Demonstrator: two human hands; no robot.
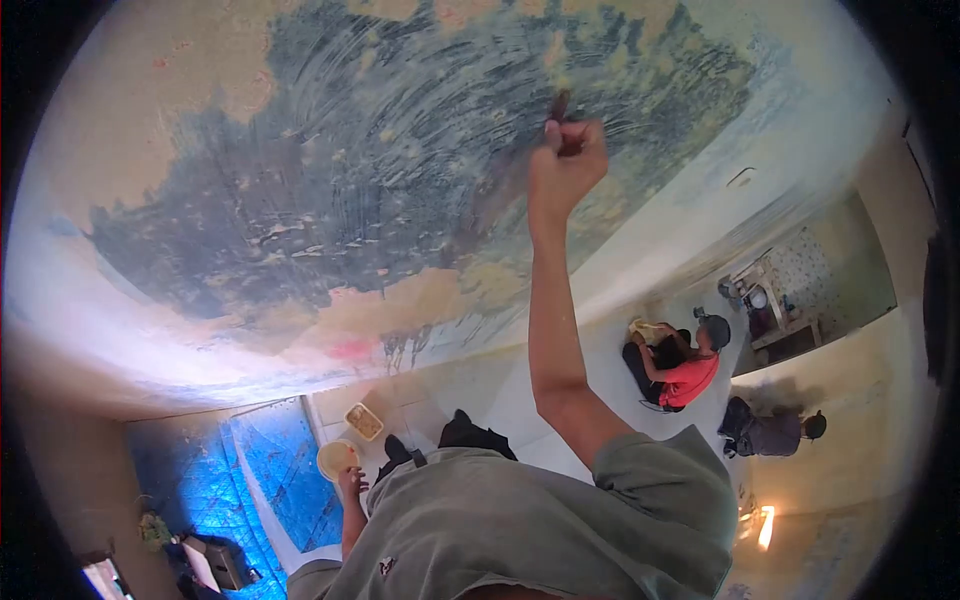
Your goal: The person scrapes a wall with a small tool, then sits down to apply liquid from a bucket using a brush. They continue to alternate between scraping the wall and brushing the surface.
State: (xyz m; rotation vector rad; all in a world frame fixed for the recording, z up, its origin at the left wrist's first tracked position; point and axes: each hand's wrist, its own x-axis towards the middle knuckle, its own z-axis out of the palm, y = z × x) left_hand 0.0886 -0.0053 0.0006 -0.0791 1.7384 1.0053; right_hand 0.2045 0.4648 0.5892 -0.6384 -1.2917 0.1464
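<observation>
closest to my camera is the grey shirt [500, 530], filling the bottom of the view; a small emblem sits on it near the lower middle, too small for me to read. from its short sleeve the right arm runs straight up to the right hand [563, 165], which is closed in a fist around a dark tool [562, 112]. only the tip of the tool shows above the fingers, pressed against the wall [330, 170], so i cannot tell exactly what kind of tool it is. the wall around it is a broad patch of blue-grey with curved scrape marks, ringed by pale yellow and pink areas.

lower left, the left hand [349, 483] is wrapped around the edge of a round yellow bowl [336, 458], held low beside the body. just past it a shallow tray [364, 421] lies on the pale floor [560, 400], and dark shoes [440, 440] show below the shirt hem. a bright blue sheet [270, 480] covers the floor at left.

farther off to the right, a person in a red shirt [680, 362] crouches on the floor, and another person in dark clothes [765, 432] crouches just beyond. behind them stands a small table [775, 300] with things on it. i see no readable writing anywhere.
</observation>
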